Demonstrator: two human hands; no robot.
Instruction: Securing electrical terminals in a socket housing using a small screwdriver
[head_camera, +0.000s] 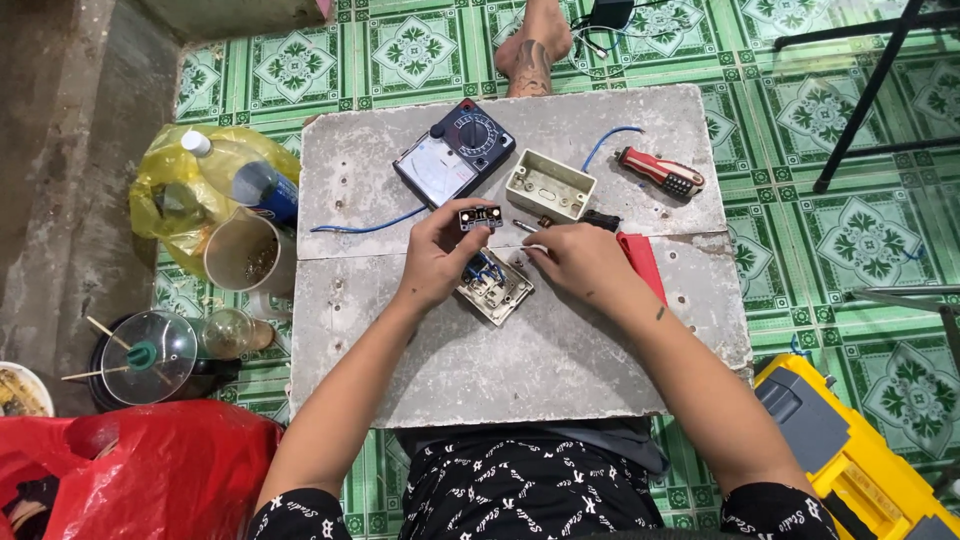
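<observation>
My left hand (437, 258) pinches a small dark module (480, 217) between thumb and fingers, just above a switch plate (497, 293) with blue wires that lies face down on the grey board (520, 360). My right hand (583, 262) is closed on a thin screwdriver (526, 227) whose metal tip points left toward the module. An analog multimeter (453, 152) and a cream wall box (549, 186) lie just beyond the hands.
A red-handled screwdriver (661, 172) and blue wire (606, 140) lie at the board's far right. A yellow bag with a bottle (215, 175) and a cup (245, 255) stand left. A yellow toolbox (850, 450) is at lower right, a red bag (150, 465) at lower left.
</observation>
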